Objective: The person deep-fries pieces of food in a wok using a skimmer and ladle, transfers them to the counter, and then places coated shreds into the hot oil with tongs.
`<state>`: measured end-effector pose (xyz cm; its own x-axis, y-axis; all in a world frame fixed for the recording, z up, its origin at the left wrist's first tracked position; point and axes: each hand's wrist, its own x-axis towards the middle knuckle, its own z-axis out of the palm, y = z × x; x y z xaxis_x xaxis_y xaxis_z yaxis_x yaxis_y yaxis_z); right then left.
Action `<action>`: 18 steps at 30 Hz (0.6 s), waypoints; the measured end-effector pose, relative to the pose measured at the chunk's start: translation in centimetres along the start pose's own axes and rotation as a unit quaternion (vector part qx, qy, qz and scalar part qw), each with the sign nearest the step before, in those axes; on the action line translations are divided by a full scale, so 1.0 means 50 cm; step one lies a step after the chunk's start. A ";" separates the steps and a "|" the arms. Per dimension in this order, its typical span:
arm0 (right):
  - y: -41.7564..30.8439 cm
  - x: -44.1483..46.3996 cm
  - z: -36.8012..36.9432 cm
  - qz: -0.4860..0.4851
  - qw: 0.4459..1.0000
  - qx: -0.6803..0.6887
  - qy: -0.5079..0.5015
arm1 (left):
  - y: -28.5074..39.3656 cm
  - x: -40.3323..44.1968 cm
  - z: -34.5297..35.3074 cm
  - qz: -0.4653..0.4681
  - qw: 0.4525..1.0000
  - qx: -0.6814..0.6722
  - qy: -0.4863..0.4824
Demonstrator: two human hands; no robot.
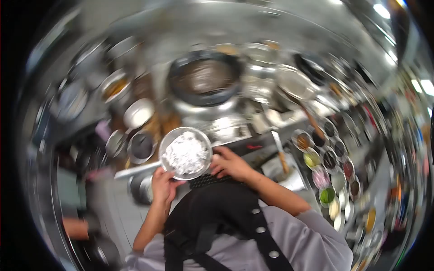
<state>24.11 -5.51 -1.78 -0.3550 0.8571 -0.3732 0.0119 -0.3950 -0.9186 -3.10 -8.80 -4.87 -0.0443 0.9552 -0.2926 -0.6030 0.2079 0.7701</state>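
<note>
While your left hand [165, 184] pinches the lower-left rim of a round metal bowl [209, 167], your right hand [229, 165] is at its right side, fingers bent toward the wall; blur hides whether they press on it, so you cannot tell how firmly they close. The bowl sits between your hands, just left of the frame's centre, above and to the right of your left hand, with white, lumpy food [186, 152] inside. Just beyond its left side is a container with dark contents [142, 146], and above that, a small pale bowl [139, 113]. Farther out, a large dark wok [175, 77] lies at the upper centre. Toward the right of the frame, well apart from your right hand, stand small round containers of ingredients, one holding something bright green [327, 195].
</note>
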 end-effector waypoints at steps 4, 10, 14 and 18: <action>0.019 0.152 0.038 0.015 0.998 -0.050 -0.017 | 0.046 -0.087 -0.144 0.051 0.985 -0.047 0.156; 0.028 0.380 0.181 -0.129 0.944 -0.243 -0.183 | -0.041 -0.219 -0.248 0.149 0.925 -0.117 0.329; -0.103 0.525 0.396 -0.506 0.707 -0.459 -0.181 | -0.069 -0.302 -0.258 0.166 0.853 -0.152 0.471; -0.138 0.667 0.548 -0.507 0.577 -0.629 -0.120 | -0.090 -0.344 -0.264 0.187 0.812 -0.171 0.526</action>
<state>-13.44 16.74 -4.32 -0.8926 0.3071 0.3302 0.3001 0.9511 -0.0733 -10.15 -28.95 -10.76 -0.8231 0.1911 -0.5348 -0.5678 -0.2977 0.7675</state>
